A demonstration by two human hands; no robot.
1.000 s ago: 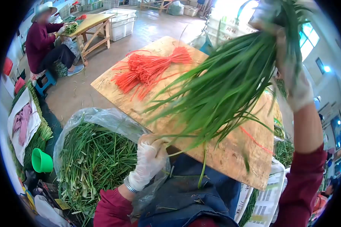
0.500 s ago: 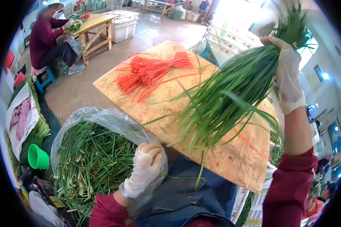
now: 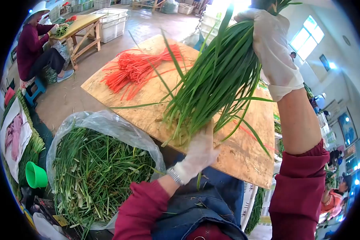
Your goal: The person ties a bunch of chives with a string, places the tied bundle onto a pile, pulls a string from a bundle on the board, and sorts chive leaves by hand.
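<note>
Raised at the upper right, my gloved right hand (image 3: 270,44) is closed round a big bunch of garlic chives (image 3: 224,68). Their leaves hang down to the left, with the pale stem ends low over the wooden board (image 3: 244,160). Beside those stem ends is my gloved left hand (image 3: 198,154), blurred by motion, its fingers looking stretched out with nothing visible in them. A bundle of red ties (image 3: 138,72) lies on the far left part of the board. Left of my lap, a clear plastic bag (image 3: 88,116) holds loose chive leaves and trimmings (image 3: 100,172).
A green cup (image 3: 36,175) stands left of the bag, near a pink cloth (image 3: 14,134) on white sheeting. Across the floor, a person (image 3: 36,48) sits at another wooden table (image 3: 82,24). White crates (image 3: 113,26) stand beside it. Another person (image 3: 334,198) is at far right.
My left hand has left the bag's rim and moved up and right to the stem ends. My right hand and the chives have shifted left in view; the whole scene has shifted too.
</note>
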